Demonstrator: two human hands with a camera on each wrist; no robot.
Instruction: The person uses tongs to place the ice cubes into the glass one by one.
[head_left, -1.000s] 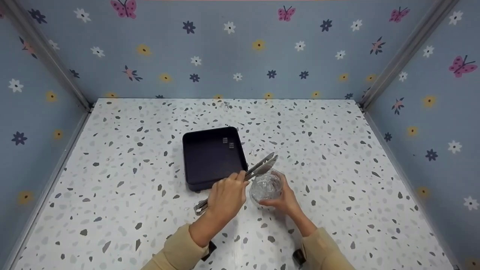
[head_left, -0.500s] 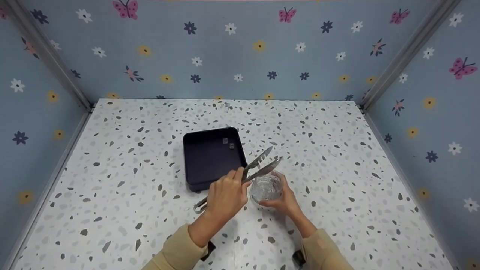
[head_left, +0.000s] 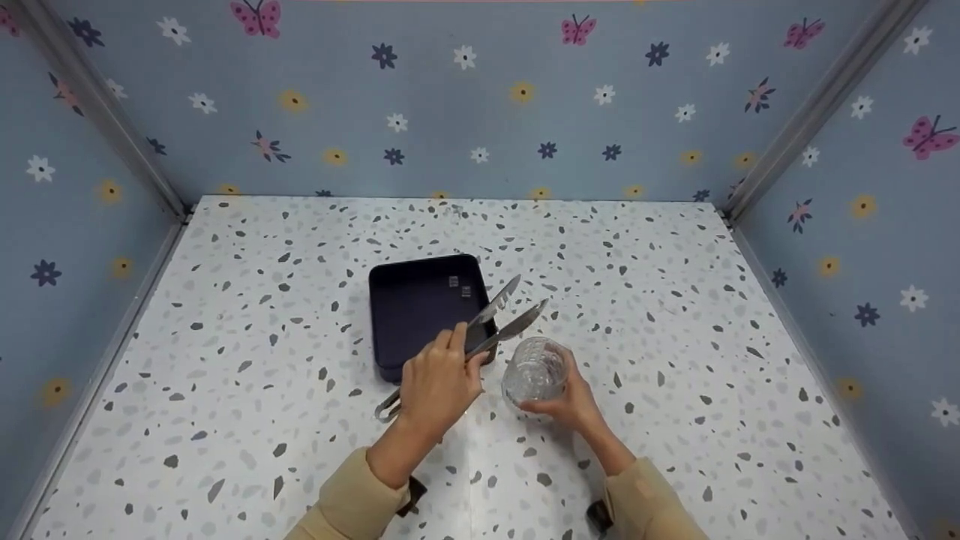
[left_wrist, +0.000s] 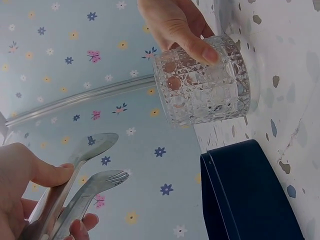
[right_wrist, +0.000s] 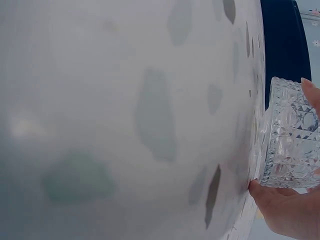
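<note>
Shiny metal tongs (head_left: pixel 519 324) are gripped in the left hand (head_left: pixel 439 382), thumb pressed along one arm, fingers curled round the other; the arms are spread well apart, one ended in a smooth spoon shape, the other in fork-like tines. A chunky cut-glass tumbler (head_left: pixel 534 381), all little raised diamonds, is clasped by the right hand (head_left: pixel 574 397), thumb and fingers spread about as wide as the glass. It's stood upright on the worktop (head_left: pixel 675 337), which is glossy white with grey terrazzo flecks. A squarish navy pan (head_left: pixel 420 330) with rounded corners and a raised rim is set left of the tumbler, a narrow gap left between them. Two small clear squarish pieces (head_left: pixel 466 291) can be seen near its far right corner. The tongs are held over the pan's near right corner, tips poked past its right rim. Pan and tumbler are both kept well in from the worktop's back and side edges, which are bordered by blue floral panels (head_left: pixel 480 97).
</note>
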